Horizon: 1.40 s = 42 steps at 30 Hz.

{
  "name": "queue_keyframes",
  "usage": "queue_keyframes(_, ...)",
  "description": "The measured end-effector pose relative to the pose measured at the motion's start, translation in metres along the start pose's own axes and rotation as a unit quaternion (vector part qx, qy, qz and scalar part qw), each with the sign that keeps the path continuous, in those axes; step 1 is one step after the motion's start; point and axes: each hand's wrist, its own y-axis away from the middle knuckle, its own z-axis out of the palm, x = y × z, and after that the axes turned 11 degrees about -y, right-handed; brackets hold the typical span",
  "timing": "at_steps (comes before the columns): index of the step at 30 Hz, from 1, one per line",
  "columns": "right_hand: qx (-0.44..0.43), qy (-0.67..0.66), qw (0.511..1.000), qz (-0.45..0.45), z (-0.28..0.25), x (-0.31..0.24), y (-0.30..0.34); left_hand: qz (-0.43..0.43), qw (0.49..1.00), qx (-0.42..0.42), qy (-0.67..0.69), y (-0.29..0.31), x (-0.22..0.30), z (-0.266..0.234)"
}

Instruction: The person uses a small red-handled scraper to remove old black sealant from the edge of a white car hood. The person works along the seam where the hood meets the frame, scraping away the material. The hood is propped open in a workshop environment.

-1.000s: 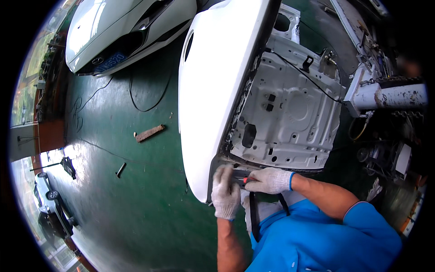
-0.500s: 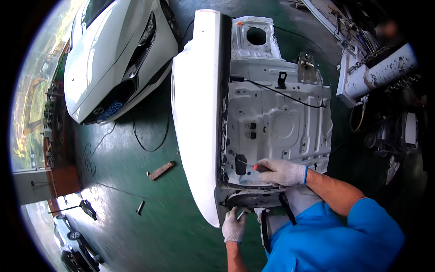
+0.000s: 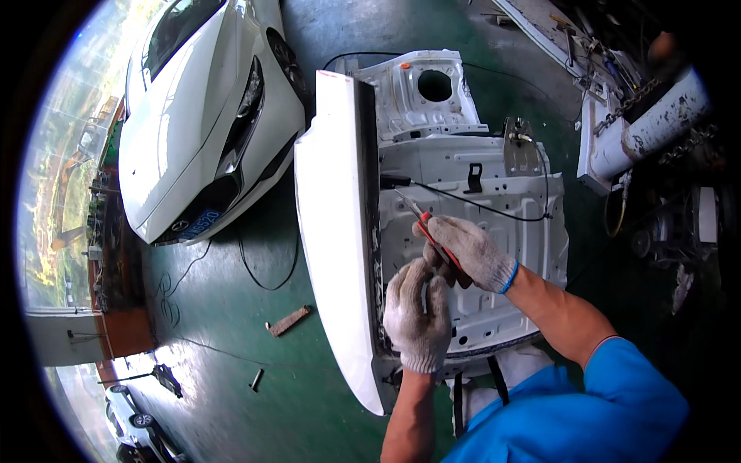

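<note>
My right hand (image 3: 472,253), in a white knit glove with a blue cuff, is closed around a screwdriver (image 3: 448,258) with a red and black handle. The thin metal shaft points up and left over the white car body panel (image 3: 525,231). My left hand (image 3: 417,316), also gloved, is beside the handle's lower end, its fingers curled together. What those fingers hold, if anything, is hidden. Both hands are above the panel, close to the long white outer part (image 3: 333,224) along its left side. A black cable (image 3: 478,202) crosses the panel beyond the screwdriver.
A white car (image 3: 193,131) stands at the far left. On the green floor lie a brown block (image 3: 288,321), a short metal tool (image 3: 256,380) and loose cables (image 3: 262,287). To the right, a thick white post (image 3: 648,131) with chains stands near a tool-strewn bench (image 3: 571,38).
My left hand has risen from the panel's near end to beside the right. My right hand has moved up and away with the screwdriver. The view has shifted slightly.
</note>
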Motion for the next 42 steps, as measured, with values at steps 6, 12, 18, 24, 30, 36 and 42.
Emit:
queue_keyframes(6, -0.031, 0.16, 0.969, -0.186, -0.03, -0.028, -0.039, 0.074, 0.995, 0.067, -0.022, -0.069, 0.029, 0.026)
queue_keyframes(12, -0.153, 0.308, 0.836, -0.429, -0.04, -0.084, -0.074, 0.16, 0.979, 0.093, -0.089, -0.146, 0.057, 0.057)
queue_keyframes(18, -0.216, 0.051, 0.925, -0.308, -0.063, -0.095, -0.127, 0.176, 0.974, 0.115, -0.087, -0.187, 0.071, 0.072)
queue_keyframes(24, -0.205, 0.144, 0.899, -0.36, -0.065, -0.105, -0.135, 0.175, 0.972, 0.12, -0.099, -0.199, 0.065, 0.077)
queue_keyframes(30, -0.193, 0.345, 0.818, -0.418, -0.065, -0.12, -0.134, 0.17, 0.973, 0.13, -0.083, -0.211, 0.065, 0.083)
queue_keyframes(36, -0.161, 0.377, 0.84, -0.356, -0.062, -0.125, -0.134, 0.19, 0.975, 0.094, -0.072, -0.222, 0.06, 0.082)
queue_keyframes(42, -0.098, 0.423, 0.868, -0.241, -0.05, -0.125, -0.128, 0.241, 0.969, -0.049, -0.025, -0.256, 0.043, 0.064)
